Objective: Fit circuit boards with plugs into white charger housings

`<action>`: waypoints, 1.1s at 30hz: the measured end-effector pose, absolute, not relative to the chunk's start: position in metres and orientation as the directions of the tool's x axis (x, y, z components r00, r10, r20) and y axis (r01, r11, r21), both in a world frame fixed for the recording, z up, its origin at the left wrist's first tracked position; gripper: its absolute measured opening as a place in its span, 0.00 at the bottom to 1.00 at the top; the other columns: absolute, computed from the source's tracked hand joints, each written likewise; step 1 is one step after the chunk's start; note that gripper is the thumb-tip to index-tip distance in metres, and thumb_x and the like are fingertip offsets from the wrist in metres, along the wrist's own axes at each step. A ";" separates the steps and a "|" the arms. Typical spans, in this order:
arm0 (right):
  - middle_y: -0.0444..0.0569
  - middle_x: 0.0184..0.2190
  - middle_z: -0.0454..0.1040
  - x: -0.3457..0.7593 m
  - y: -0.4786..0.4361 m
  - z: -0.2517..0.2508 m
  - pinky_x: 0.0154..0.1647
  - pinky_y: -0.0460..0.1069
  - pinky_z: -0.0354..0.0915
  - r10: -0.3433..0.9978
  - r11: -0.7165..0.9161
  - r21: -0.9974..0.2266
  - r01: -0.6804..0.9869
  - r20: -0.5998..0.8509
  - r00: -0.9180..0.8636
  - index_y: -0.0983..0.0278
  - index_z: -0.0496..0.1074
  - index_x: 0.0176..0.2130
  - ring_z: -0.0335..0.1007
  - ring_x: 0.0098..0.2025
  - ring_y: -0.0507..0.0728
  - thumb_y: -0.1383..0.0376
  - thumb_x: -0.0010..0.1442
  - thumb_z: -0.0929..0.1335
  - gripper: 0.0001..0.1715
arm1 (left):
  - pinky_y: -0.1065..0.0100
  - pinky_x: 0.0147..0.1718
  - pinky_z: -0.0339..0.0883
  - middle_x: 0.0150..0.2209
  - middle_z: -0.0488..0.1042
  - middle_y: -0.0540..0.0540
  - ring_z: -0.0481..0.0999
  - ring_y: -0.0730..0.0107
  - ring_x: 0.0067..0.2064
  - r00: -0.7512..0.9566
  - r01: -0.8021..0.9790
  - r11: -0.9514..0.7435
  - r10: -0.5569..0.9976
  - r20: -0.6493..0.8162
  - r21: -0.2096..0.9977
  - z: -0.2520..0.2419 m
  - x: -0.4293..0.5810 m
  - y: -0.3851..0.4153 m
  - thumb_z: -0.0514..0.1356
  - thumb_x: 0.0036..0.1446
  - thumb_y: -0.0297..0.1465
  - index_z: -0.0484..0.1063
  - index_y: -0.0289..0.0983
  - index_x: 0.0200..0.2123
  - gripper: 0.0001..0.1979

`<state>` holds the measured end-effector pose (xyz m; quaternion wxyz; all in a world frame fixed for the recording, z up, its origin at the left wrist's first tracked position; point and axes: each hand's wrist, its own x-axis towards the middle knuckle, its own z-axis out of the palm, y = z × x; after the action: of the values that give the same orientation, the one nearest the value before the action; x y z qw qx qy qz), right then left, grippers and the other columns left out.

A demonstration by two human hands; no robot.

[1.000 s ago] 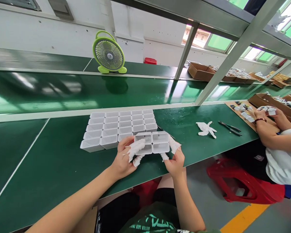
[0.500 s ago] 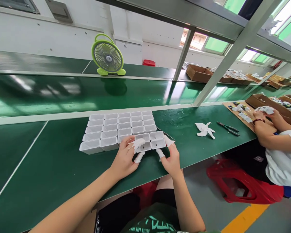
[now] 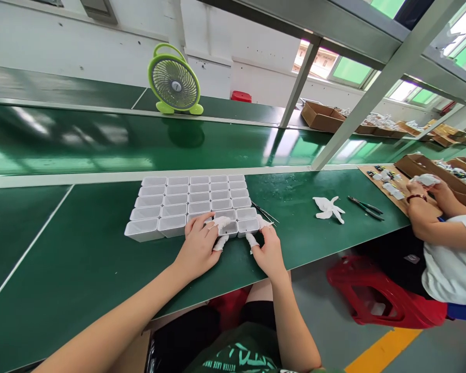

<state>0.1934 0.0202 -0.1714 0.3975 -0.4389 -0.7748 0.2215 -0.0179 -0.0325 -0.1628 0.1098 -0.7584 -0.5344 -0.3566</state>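
Observation:
White finger covers wrap several fingertips of both my hands. A block of small white plastic bins (image 3: 247, 226) sits at the front right corner of a grid of similar bins (image 3: 175, 211). My left hand (image 3: 198, 248) is closed on the block's left side, fingers over a bin's rim and thumb at its front wall. On the right end, my right hand (image 3: 271, 254) pinches the block between thumb and fingers. Black tweezers (image 3: 264, 211) lie just beyond the right hand, partly hidden. The bins I can see into look empty.
A white glove (image 3: 329, 209) and dark-handled pliers (image 3: 365, 206) lie to the right. Farther right, a co-worker's hands (image 3: 427, 189) hold something white beside a cardboard box (image 3: 423, 171). A green fan (image 3: 175, 83) stands on the back ledge, behind a metal post (image 3: 301, 83).
Both hands have moved slightly left and lowered the bin block against the grid's front right corner. My view has shifted a little. The co-worker's hands have barely moved.

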 end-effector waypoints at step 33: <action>0.53 0.40 0.75 0.190 0.024 -0.170 0.47 0.56 0.71 0.889 0.458 -0.704 0.542 0.357 -0.287 0.63 0.74 0.45 0.71 0.45 0.62 0.68 0.63 0.63 0.13 | 0.43 0.59 0.52 0.38 0.80 0.38 0.69 0.43 0.62 0.160 0.921 -0.337 0.784 0.599 0.196 -0.161 -0.011 -0.031 0.54 0.54 0.23 0.66 0.39 0.42 0.12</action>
<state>0.1896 0.0239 -0.1705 0.3732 -0.4659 -0.7680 0.2321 -0.0110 -0.0313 -0.1610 0.1078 -0.7539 -0.5655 -0.3166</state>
